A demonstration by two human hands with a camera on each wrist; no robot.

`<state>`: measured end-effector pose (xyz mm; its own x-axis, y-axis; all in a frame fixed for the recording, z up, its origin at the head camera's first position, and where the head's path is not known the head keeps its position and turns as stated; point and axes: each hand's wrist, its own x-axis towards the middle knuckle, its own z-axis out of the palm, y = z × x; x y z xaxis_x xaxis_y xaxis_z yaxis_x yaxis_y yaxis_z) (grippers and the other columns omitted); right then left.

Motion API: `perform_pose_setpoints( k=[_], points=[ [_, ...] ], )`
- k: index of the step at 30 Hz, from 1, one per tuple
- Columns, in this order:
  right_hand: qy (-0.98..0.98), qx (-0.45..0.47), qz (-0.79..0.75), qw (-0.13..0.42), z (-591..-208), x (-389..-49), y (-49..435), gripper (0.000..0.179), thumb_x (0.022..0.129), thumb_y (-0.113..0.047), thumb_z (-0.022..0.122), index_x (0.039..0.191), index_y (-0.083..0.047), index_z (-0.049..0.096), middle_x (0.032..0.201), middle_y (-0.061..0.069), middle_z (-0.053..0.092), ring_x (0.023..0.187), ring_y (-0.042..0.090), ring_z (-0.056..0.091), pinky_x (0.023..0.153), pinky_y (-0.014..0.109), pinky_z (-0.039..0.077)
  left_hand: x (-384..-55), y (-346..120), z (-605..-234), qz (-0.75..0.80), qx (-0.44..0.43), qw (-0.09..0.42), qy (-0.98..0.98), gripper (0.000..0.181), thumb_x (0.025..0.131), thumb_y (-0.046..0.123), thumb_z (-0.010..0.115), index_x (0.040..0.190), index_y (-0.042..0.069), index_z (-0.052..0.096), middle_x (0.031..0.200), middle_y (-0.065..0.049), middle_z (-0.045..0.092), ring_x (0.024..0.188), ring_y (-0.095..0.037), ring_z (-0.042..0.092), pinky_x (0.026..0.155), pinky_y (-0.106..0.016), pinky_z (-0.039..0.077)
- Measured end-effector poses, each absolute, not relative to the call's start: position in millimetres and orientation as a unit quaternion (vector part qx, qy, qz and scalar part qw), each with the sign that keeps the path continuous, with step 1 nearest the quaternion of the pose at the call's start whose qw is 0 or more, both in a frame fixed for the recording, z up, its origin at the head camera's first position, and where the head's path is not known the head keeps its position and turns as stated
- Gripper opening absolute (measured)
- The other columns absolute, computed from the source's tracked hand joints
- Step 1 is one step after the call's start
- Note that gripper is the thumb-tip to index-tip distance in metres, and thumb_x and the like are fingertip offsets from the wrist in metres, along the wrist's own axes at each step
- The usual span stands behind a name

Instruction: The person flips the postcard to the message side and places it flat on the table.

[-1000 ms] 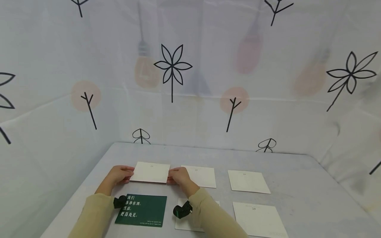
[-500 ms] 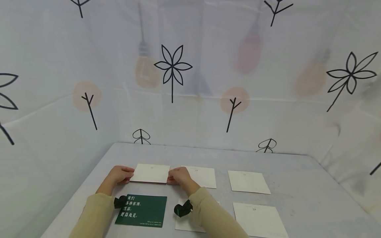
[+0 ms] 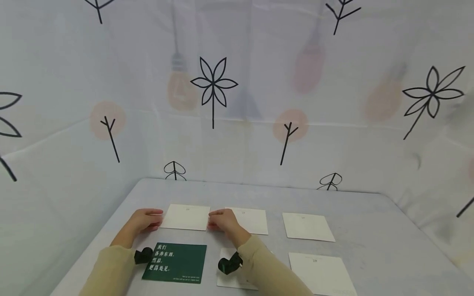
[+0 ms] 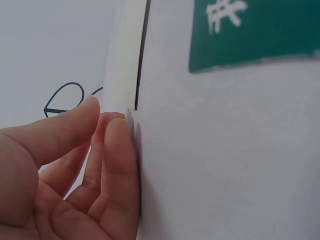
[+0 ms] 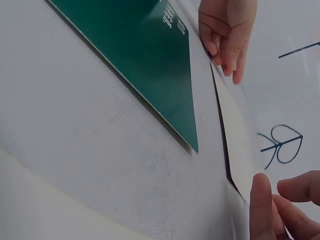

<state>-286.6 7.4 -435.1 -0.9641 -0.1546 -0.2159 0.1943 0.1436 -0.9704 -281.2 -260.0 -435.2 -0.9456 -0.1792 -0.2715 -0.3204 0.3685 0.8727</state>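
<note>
A white card (image 3: 187, 217), with small print near its top edge, lies flat at the back left of the table. Just off its left edge is my left hand (image 3: 145, 220), fingers loosely bent with thumb and fingers parted. My right hand (image 3: 224, 220) is at the card's right edge; in the right wrist view its fingertips (image 5: 261, 187) are spread beside the card's corner, pinching nothing. In front of the white card lies a dark green card (image 3: 175, 263) with white lettering, also visible in the left wrist view.
Another white card (image 3: 252, 220) lies partly behind my right hand. Two more white cards, one at the back (image 3: 308, 227) and one in front (image 3: 320, 273), lie to the right. My right sleeve partly covers a further white card (image 3: 229, 279). A printed cloth (image 3: 240, 152) hangs behind the table.
The white card's near edge has dropped onto the table. My left hand has let go and moved slightly left; the right fingers have loosened at the other edge. The green card stays put.
</note>
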Motion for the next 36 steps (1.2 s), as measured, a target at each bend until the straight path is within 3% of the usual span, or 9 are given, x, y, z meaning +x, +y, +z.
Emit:
perform_pose_setpoints(
  k=[36],
  points=[
    [0.718,-0.023,-0.682,0.135,-429.1,-231.6,6.5,0.014,0.085,0.002,0.06,0.097,0.006,0.066,0.075,0.009,0.062,0.06,0.014,0.064,0.061,0.028,0.056,-241.8,-260.8,-436.7,0.529,-0.131,0.075,0.835,0.04,0.088,0.013,0.064,0.122,-0.007,0.054,0.095,-0.011,0.065,0.078,-0.017,0.059,0.07,-0.027,0.054]
  ],
)
